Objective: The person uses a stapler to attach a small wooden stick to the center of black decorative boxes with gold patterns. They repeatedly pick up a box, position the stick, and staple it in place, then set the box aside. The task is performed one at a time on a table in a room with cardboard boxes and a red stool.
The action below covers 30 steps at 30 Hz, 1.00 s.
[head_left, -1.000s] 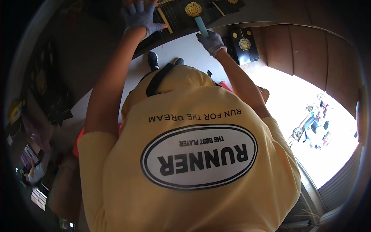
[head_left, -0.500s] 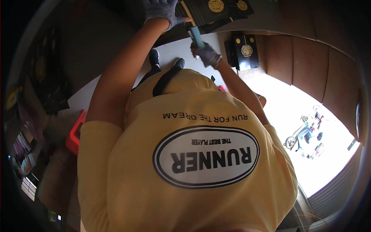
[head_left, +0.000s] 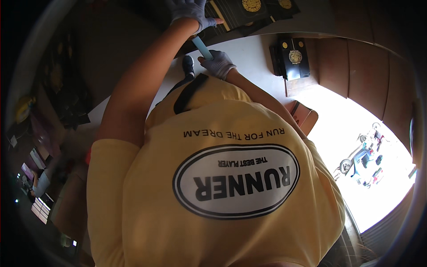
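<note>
At the top, my left hand (head_left: pixel 189 13), in a grey glove, lies with its thumb stretched out over dark sheets on a work surface; its fingertips run out at the upper edge. Beside that thumb is a narrow tan strip (head_left: pixel 220 15), next to black sheets (head_left: pixel 235 13) with round gold designs. My right hand (head_left: pixel 218 64), gloved too, is closed around a light-blue bar-shaped tool (head_left: pixel 203 48). The tool's far end reaches close to my left wrist, by the near edge of the work surface. Its exact kind cannot be made out.
Right of my hands stands a stack of black boards with gold designs (head_left: pixel 291 58). Tall brown panels (head_left: pixel 364 71) line the right side. A reddish-brown box-like object (head_left: pixel 304 116) is beside my right forearm. Motorbikes (head_left: pixel 362 155) stand in bright light outside. Another person (head_left: pixel 42 182) is at far left.
My right hand has moved left with the blue tool, from beside the tan strip to below my left wrist. My left hand stays spread on the dark sheets.
</note>
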Each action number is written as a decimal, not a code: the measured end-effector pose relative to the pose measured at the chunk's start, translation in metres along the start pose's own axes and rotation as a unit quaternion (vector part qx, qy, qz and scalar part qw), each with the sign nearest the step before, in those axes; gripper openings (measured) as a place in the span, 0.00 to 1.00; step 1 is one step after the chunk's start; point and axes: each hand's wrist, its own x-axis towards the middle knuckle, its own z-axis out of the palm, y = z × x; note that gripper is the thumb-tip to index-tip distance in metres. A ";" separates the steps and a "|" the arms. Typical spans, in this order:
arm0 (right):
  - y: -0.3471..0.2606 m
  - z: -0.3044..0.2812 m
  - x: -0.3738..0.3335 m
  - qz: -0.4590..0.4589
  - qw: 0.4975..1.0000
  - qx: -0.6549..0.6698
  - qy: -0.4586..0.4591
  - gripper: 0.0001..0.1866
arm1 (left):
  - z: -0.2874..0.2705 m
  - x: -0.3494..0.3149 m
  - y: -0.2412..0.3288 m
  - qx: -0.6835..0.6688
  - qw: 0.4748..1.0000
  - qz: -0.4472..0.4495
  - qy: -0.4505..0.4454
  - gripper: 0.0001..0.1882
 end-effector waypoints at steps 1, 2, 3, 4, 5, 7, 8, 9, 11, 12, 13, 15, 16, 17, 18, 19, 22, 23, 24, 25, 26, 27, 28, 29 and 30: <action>-0.001 -0.004 -0.003 0.022 1.000 -0.007 -0.010 0.21 | -0.001 -0.001 0.001 -0.001 1.000 -0.002 0.003 0.55; -0.001 -0.007 -0.006 0.043 0.999 -0.015 -0.020 0.21 | -0.001 -0.002 0.002 -0.003 1.000 -0.004 0.006 0.55; 0.007 -0.010 -0.011 0.022 0.998 0.042 -0.028 0.21 | 0.000 -0.003 0.002 0.003 1.000 -0.011 0.000 0.55; 0.025 -0.014 -0.018 0.001 0.995 0.097 -0.034 0.21 | 0.002 -0.004 0.002 0.008 1.000 -0.018 -0.004 0.55; 0.043 -0.017 -0.023 -0.023 0.988 0.151 -0.039 0.21 | 0.003 -0.002 0.003 0.014 1.000 -0.024 -0.007 0.55; 0.083 -0.018 -0.030 -0.112 0.915 0.386 -0.040 0.21 | -0.001 -0.005 0.007 0.017 0.999 -0.032 -0.003 0.54; 0.071 -0.018 -0.040 -0.161 0.838 0.520 -0.031 0.20 | -0.009 -0.007 0.013 -0.002 0.999 -0.047 -0.022 0.53; 0.053 -0.019 -0.041 -0.143 0.803 0.578 -0.028 0.21 | -0.014 -0.010 0.018 -0.021 0.997 -0.064 -0.044 0.52; 0.011 -0.026 -0.045 -0.112 0.720 0.685 -0.022 0.22 | 0.046 0.007 0.017 0.031 0.988 -0.084 0.129 0.55; -0.003 -0.033 -0.046 -0.102 0.725 0.681 -0.007 0.22 | 0.050 0.005 0.024 0.029 0.983 -0.065 0.171 0.54; 0.001 -0.042 -0.031 -0.080 0.786 0.611 0.050 0.22 | 0.040 0.003 0.026 0.071 0.981 -0.072 0.164 0.50; 0.014 -0.069 -0.016 -0.079 0.782 0.611 0.095 0.21 | 0.016 0.003 0.013 0.076 0.992 0.003 0.101 0.42; 0.026 -0.094 -0.003 -0.091 0.809 0.573 0.093 0.21 | 0.011 0.006 0.002 0.097 0.984 0.053 0.136 0.38; 0.036 -0.125 0.008 -0.100 0.834 0.534 0.100 0.20 | 0.010 0.012 -0.007 0.118 0.973 0.108 0.169 0.34; 0.027 -0.160 0.012 -0.092 0.887 0.437 0.117 0.19 | 0.004 0.019 -0.014 0.145 0.965 0.147 0.162 0.33; 0.007 -0.191 0.012 -0.076 0.929 0.337 0.136 0.18 | -0.002 0.025 -0.020 0.173 0.955 0.187 0.149 0.32; -0.068 -0.272 0.031 -0.137 0.962 -0.095 0.214 0.19 | 0.000 0.042 -0.026 0.195 0.882 0.345 0.253 0.29; -0.100 -0.280 0.038 -0.139 0.953 -0.082 0.255 0.20 | 0.005 0.048 -0.028 0.188 0.844 0.397 0.306 0.29; -0.128 -0.286 0.042 -0.134 0.938 -0.108 0.301 0.21 | 0.009 0.052 -0.026 0.168 0.859 0.405 0.263 0.27; -0.151 -0.284 0.048 -0.130 0.909 -0.135 0.371 0.23 | 0.017 0.057 -0.020 0.151 0.872 0.382 0.266 0.28; -0.171 -0.279 0.048 -0.138 0.886 -0.150 0.417 0.26 | 0.025 0.061 -0.018 0.132 0.886 0.354 0.267 0.28; -0.190 -0.268 0.034 -0.155 0.873 -0.161 0.434 0.29 | 0.032 0.065 -0.017 0.111 0.903 0.318 0.265 0.28; -0.214 -0.249 0.001 -0.175 0.888 -0.173 0.389 0.35 | 0.032 0.064 -0.022 0.120 0.932 0.252 0.233 0.28; -0.211 -0.232 -0.019 -0.176 0.890 -0.178 0.380 0.32 | 0.031 0.064 -0.022 0.129 0.943 0.191 0.239 0.28; -0.199 -0.216 -0.035 -0.180 0.895 -0.185 0.363 0.30 | 0.035 0.068 -0.030 0.128 0.940 0.150 0.277 0.27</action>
